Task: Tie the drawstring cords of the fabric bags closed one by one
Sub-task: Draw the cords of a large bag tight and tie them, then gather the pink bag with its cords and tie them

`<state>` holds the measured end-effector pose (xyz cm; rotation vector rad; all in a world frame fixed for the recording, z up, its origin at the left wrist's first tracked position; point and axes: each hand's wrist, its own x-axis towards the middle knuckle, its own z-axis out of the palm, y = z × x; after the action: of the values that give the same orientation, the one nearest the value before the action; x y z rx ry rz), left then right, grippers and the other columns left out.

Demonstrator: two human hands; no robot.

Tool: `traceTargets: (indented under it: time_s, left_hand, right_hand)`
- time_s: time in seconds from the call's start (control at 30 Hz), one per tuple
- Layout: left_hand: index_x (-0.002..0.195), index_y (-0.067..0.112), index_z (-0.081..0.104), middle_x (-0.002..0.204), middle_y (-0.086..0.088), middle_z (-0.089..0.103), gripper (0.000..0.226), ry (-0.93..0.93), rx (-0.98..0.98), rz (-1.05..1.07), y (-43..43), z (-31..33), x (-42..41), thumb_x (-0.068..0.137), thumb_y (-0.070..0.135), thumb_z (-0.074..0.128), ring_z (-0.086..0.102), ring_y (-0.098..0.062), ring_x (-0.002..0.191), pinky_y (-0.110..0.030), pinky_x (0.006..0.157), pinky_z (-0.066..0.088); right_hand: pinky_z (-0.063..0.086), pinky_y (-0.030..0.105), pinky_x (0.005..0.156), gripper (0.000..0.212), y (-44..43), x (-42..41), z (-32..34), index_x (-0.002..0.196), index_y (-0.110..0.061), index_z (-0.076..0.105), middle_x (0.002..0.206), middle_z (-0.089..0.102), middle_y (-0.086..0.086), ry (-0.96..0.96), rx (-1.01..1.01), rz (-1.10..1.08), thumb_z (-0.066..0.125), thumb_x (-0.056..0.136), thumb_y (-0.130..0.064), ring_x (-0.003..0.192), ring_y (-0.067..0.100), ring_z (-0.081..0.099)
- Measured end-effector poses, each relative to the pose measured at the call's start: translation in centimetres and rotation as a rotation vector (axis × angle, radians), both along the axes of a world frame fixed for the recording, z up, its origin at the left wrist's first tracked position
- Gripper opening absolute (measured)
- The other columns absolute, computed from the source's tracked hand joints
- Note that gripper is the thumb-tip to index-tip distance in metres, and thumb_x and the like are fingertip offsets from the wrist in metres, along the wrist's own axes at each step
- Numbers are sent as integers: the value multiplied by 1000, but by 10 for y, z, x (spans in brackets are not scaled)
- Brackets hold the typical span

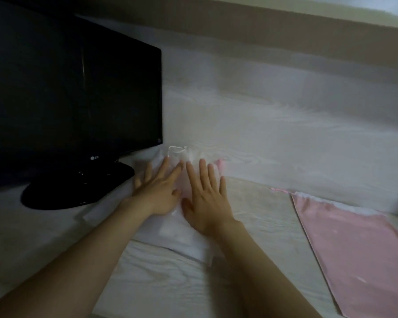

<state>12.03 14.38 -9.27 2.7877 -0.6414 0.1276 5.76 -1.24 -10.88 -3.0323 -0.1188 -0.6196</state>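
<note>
On the table (pixel 161 285), beside the black monitor (pixel 74 99) and left of the pink bag (pixel 354 249), lies the white bag (pixel 184 237); the left hand (pixel 157 191) and right hand (pixel 207 198) press it flat, fingers straight and released; best smooth toward its cord (pixel 177 148), keeping that free.

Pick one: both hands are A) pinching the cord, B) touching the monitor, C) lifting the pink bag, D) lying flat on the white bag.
D: the left hand and right hand lie side by side, fingers straight, flat on the white bag.
</note>
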Motion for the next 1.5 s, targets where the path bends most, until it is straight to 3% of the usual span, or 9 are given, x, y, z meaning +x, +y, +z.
traceTargets:
  time_s: [0.2,0.57,0.67,0.8,0.9,1.0,1.2,1.33,1.5]
  left_hand:
    - [163,55,-5,172,19,-26,66,-11,1,-69,-9,-14,21,109,53,32,-23,-30,160,-62,127,-3]
    - [165,49,-7,174,14,-23,61,-59,233,-30,-30,-9,28,111,55,20,-21,-37,160,-72,122,-4]
    - [164,46,12,175,2,-3,64,-164,308,23,-38,0,15,108,49,42,-1,-42,158,-70,121,3]
    - [139,28,51,154,-13,28,45,-344,149,82,-49,21,-9,95,28,63,32,-38,136,-49,113,32]
    - [118,17,57,128,-13,43,41,-550,-27,57,-63,36,-32,79,10,68,43,-35,115,-42,93,40]
    - [92,15,57,102,-12,53,25,-702,-167,-132,-84,46,-47,71,5,67,49,-36,98,-44,78,38]
    - [95,22,54,94,2,58,10,-511,-216,-448,-141,38,-65,86,22,58,50,-25,96,-36,82,35]
    - [87,27,58,90,9,60,4,-366,-211,-514,-167,23,-63,91,28,59,52,-17,94,-41,94,46]
    - [85,25,62,86,9,63,10,-325,-306,-500,-177,-2,-69,94,25,57,56,-18,91,-41,81,51]
  right_hand:
    - [-1,58,126,76,-12,18,-9,164,-32,-8,172,-15,5,255,240,-25,34,103,-49,158,23,-16]
    - [-2,62,124,69,-20,22,3,164,-35,4,173,-7,3,385,253,-103,31,103,-52,159,28,-7]
    - [8,63,123,65,-21,14,9,160,-34,22,170,13,4,320,289,-66,39,100,-53,157,32,7]
    - [32,54,111,44,-30,-12,24,137,-34,49,142,50,5,0,445,-64,33,99,-52,130,31,46]
    - [45,51,92,23,-55,-35,32,125,-30,45,119,52,5,-232,448,-110,40,103,-31,104,32,54]
    - [45,48,89,32,-91,-52,33,122,-21,50,118,50,10,-159,270,-323,53,90,-17,108,37,51]
    - [40,49,103,54,-157,-87,15,137,-16,39,139,39,21,160,124,-706,57,86,-17,126,44,41]
    - [43,50,105,62,-177,-89,-3,155,-15,24,142,44,26,184,232,-719,42,96,-14,124,47,49]
    - [49,42,93,33,-178,-89,9,130,-11,50,126,59,18,52,211,-622,45,98,-7,117,39,60]
